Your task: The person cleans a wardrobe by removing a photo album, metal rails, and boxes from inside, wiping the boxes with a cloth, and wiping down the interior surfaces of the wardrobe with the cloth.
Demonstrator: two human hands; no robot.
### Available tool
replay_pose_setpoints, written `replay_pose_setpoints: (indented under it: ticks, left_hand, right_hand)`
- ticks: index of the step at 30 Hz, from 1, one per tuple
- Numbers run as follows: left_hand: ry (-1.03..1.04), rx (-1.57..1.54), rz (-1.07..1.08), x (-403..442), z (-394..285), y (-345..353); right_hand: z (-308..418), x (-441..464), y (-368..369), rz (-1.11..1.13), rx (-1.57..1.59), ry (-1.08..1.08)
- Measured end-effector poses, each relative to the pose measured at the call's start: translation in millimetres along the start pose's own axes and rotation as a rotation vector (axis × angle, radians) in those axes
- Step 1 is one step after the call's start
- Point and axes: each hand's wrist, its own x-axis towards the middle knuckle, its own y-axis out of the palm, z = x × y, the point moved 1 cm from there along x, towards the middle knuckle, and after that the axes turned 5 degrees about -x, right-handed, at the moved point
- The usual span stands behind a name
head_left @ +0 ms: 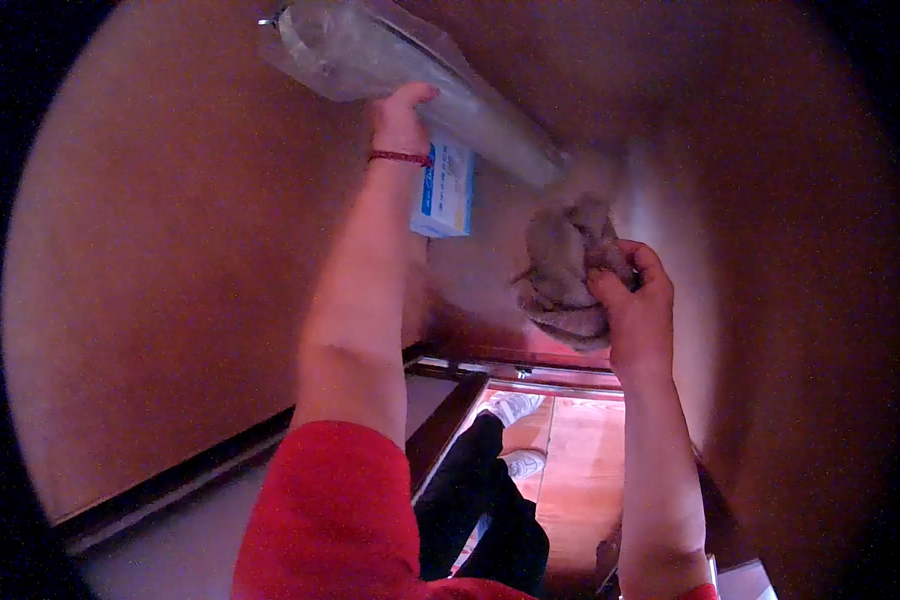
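My left hand [402, 122], a red cord around its wrist, is closed on the underside of a long object wrapped in clear plastic [450, 95]. What lies inside the wrapping I cannot make out. The long object slants from the upper left down toward the middle. In my right hand [642, 310] a crumpled grey-brown cloth [570, 265] is pinched between thumb and fingers, low over the cabinet's bottom. Just below my left wrist stands a blue and white box [445, 190] with printing on it, partly covered by the hand.
Brown panels enclose the space, one at the left [160, 270] and one at the right [800, 300]. A dark frame edge [450, 425] runs along the front. Beyond it are the wooden floor [580, 450] and my feet in light shoes [523, 463].
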Motion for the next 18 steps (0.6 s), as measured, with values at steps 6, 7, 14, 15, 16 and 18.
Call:
replay_pose_setpoints:
  ticks: [6, 7, 14, 15, 16, 18]
  left_hand:
    - [0.388, 0.079, -0.024, -52, 49, 25]
    - [0.383, 0.073, -0.014, -71, 49, 33]
    - [-0.068, -0.134, 0.160, -147, 86, 43]
    - [-0.185, -0.382, 0.176, -146, 96, 49]
    - [-0.252, -0.497, 0.181, -150, 104, 55]
    - [-0.299, -0.593, 0.211, -166, 113, 64]
  right_hand:
    - [2, -34, -14, 0.039, 0.033, -0.029]
    - [1, -38, -15, 0.027, 0.031, -0.027]
    - [11, -66, -25, 0.003, 0.062, -0.140]
    - [12, -70, -25, 0.047, 0.098, -0.139]
    - [13, -76, -27, 0.089, 0.136, -0.142]
    - [13, -87, -29, 0.065, 0.124, -0.154]
